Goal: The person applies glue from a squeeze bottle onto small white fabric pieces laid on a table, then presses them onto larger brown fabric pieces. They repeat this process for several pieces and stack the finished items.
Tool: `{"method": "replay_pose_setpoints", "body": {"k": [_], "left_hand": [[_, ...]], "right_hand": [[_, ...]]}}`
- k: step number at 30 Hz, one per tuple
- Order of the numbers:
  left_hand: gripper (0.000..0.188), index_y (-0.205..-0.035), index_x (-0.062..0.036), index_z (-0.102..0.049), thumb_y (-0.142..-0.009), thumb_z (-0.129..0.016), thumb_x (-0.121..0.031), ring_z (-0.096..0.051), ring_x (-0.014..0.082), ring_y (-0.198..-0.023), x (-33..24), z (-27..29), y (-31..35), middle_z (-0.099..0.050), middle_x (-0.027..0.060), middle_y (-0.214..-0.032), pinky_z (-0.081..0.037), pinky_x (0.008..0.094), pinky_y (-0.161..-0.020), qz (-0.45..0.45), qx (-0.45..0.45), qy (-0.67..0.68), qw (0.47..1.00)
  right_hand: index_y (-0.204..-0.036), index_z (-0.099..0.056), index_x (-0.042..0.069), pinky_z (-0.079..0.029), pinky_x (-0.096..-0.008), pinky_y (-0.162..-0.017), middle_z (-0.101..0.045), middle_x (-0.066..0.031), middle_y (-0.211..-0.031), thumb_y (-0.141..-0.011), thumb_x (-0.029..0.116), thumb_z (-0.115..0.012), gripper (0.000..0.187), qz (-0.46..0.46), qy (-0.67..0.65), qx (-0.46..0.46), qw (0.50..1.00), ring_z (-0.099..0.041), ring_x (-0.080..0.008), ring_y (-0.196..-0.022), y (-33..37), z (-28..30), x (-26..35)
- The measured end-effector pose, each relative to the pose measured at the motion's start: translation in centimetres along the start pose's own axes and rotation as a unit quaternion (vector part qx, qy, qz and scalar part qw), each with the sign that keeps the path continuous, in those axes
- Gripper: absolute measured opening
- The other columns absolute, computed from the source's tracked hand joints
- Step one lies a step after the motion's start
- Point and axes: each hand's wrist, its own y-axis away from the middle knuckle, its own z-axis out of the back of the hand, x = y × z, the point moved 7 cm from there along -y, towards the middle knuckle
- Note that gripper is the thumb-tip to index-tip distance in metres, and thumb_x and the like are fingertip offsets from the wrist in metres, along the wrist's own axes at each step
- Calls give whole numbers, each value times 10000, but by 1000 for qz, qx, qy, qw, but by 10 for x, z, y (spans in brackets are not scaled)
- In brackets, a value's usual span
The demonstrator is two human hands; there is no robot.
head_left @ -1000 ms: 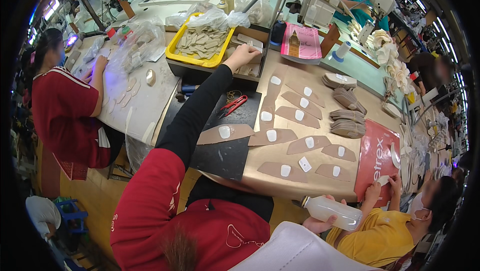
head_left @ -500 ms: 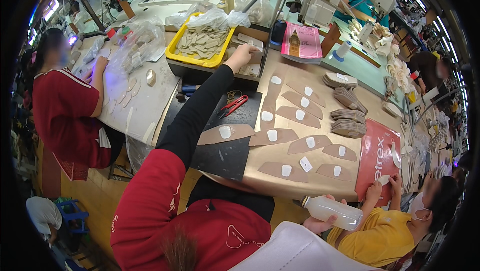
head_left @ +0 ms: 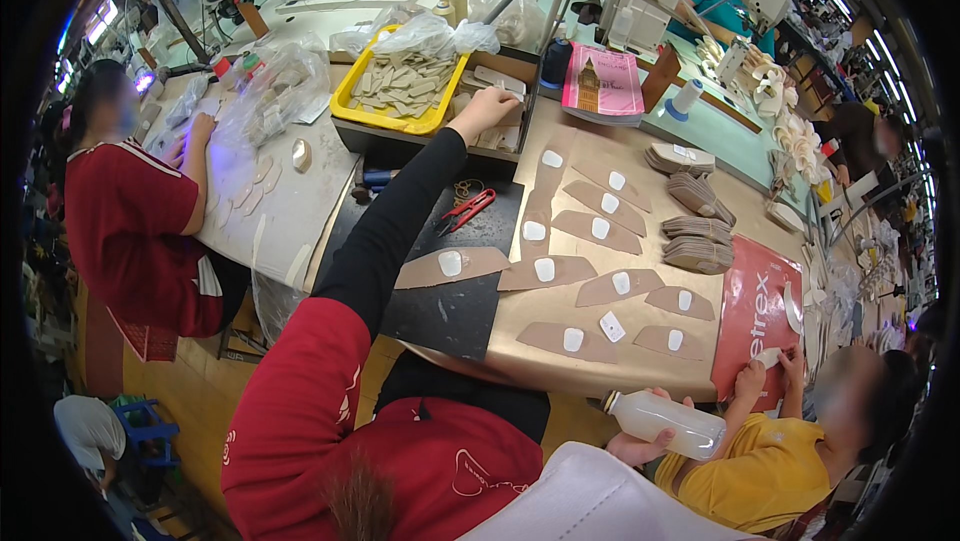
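Note:
My left hand [head_left: 485, 113] reaches over the dark box [head_left: 483, 159] at the table's far side. Its fingers are bent down and together among small pale pieces; what they pinch, if anything, is hidden. A yellow tray [head_left: 345, 101] full of small beige pieces rests on the same box. Low on the right, my right hand [head_left: 645, 446] is wrapped round a clear bottle [head_left: 672, 425] with whitish contents, held tilted off the table's near edge. Flat brown pieces [head_left: 598, 233], each bearing a white patch, lie spread across the table between my hands.
Red thread snips [head_left: 468, 211] lie on a black mat [head_left: 440, 316]. Stacked brown pieces [head_left: 697, 246] and a pink book [head_left: 603, 86] sit to the right. One co-worker in red [head_left: 140, 231] works at left, another in yellow [head_left: 765, 466] at right.
My left hand has shifted very slightly within the box, its fingers curling lower. The bottle in my right hand stays in place.

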Motion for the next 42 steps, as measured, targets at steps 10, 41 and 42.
{"method": "replay_pose_setpoints", "body": {"k": [10,41,42], "left_hand": [[372,-1059,-2,-752,-832,-739,-297,-709,224,-888,16,-6,-1,-750,174,-982,-530,351,-827,52,27,125,990],[265,-952,-4,-736,-840,-668,-234,-675,279,-840,8,-7,-1,-723,167,-882,-519,369,-786,41,34,127,990],[250,-945,-10,-737,-837,-660,-222,-664,261,-803,12,-8,0,-719,154,-854,-515,365,-759,69,38,136,988]], "right_hand": [[-1425,-339,51,-510,-456,-906,-625,-242,-1063,-812,569,-717,888,-7,-9,0,1000,-618,-348,-987,0,-1,-1],[-1408,-343,43,-510,-453,-905,-620,-246,-1052,-806,593,-704,891,-4,2,1,1000,-613,-352,-989,-1,-2,0],[-1408,-343,43,-511,-455,-905,-621,-247,-1053,-806,593,-703,891,-6,1,2,1000,-613,-352,-989,0,-2,-1]]}}
